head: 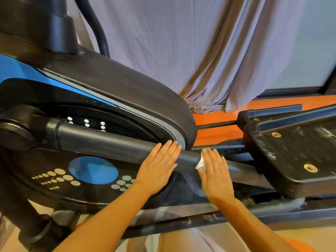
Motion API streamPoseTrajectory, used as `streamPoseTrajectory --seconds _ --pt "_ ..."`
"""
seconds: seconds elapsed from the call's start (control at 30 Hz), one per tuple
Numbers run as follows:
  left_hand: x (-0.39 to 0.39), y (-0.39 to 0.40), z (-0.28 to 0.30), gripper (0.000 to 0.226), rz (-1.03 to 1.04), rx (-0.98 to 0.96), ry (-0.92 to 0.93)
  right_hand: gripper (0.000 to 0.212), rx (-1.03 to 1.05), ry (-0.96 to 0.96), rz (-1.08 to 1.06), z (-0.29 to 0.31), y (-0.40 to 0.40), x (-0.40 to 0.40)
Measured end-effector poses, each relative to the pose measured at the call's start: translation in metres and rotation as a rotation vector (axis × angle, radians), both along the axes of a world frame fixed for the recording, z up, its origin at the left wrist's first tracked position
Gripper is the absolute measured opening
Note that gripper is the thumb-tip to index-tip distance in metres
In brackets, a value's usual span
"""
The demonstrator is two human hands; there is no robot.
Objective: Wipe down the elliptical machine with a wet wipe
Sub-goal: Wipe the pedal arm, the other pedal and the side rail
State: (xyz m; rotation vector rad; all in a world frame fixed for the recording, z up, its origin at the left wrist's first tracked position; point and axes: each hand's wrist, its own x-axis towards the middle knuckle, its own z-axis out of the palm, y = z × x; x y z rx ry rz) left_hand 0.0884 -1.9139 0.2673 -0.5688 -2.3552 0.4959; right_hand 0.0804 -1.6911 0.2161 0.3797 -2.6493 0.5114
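Observation:
The black and blue elliptical machine fills the left and middle of the view. Its dark pedal arm runs from the crank at left toward the black foot pedal at right. My left hand lies flat on this arm with straight fingers. My right hand presses a white wet wipe flat against the same arm, just right of the left hand. Only the wipe's left edge shows from under the palm.
A grey-blue curtain hangs behind the machine down to an orange floor. The machine's base rail runs below my forearms. The flywheel cover carries a blue disc and pale dots.

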Motion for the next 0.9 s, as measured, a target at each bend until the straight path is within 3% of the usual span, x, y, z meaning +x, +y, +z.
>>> streamPoseTrajectory --seconds 0.2,0.47,0.67,0.9 --pt "0.0 0.001 -0.001 0.057 0.005 0.011 -0.027 0.062 -0.079 -0.031 -0.099 0.003 -0.018 0.004" --pt "0.0 0.001 -0.001 0.057 0.014 0.017 -0.04 0.056 0.084 0.024 0.049 0.008 -0.019 0.003" --pt "0.001 0.002 0.001 0.055 0.012 0.033 -0.053 0.059 0.011 -0.119 -0.118 -0.005 0.045 0.005" --pt "0.001 0.002 0.0 0.055 0.022 0.036 -0.057 0.052 -0.105 -0.129 -0.13 -0.001 0.017 0.009"
